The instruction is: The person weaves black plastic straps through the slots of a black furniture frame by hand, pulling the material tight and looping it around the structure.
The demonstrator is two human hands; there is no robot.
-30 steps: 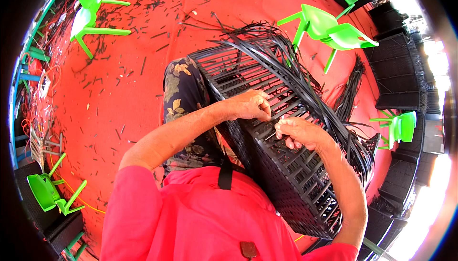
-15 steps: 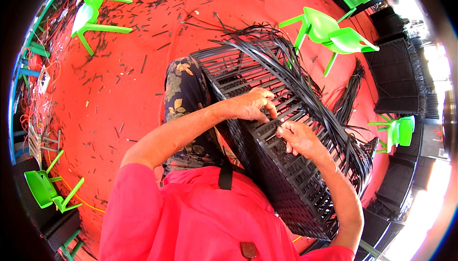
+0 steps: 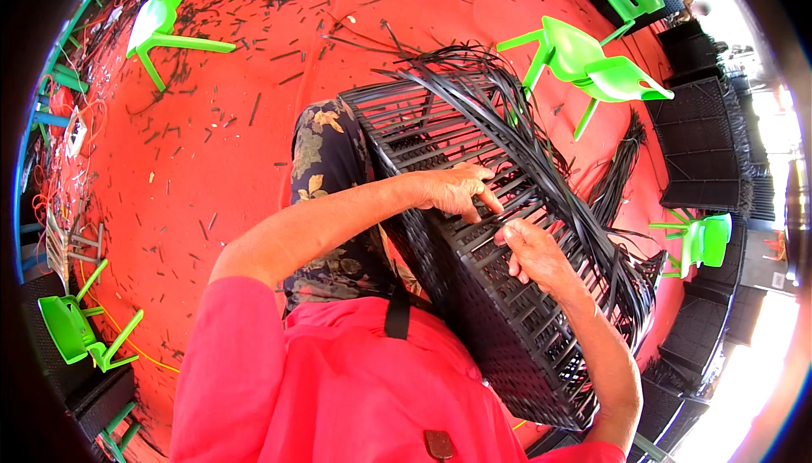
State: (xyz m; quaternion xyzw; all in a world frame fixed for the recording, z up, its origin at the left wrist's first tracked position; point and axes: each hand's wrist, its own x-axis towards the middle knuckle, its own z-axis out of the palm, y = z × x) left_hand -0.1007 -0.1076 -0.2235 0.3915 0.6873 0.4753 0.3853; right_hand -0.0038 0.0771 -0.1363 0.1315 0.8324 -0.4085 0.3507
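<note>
A large black woven frame (image 3: 474,294) of flat strips lies tilted across my lap, reaching from the picture's middle to its lower right. Loose black strips (image 3: 541,150) fan out over its far side. My left hand (image 3: 457,191) rests on the frame's upper edge, fingers curled and pressing on a strip. Just to the right and lower, my right hand (image 3: 529,252) lies on the weave with fingertips pinching a strip near the left hand. Both hands almost touch.
Red floor (image 3: 211,167) littered with cut black strip pieces. Green plastic chairs stand at top left (image 3: 169,15), top right (image 3: 592,65), right (image 3: 702,239) and lower left (image 3: 76,332). Finished black woven panels (image 3: 702,150) are stacked at the right. Cables lie at the left edge.
My right hand has moved up and left along the frame toward my left hand. The left hand has shifted slightly lower on the frame's edge.
</note>
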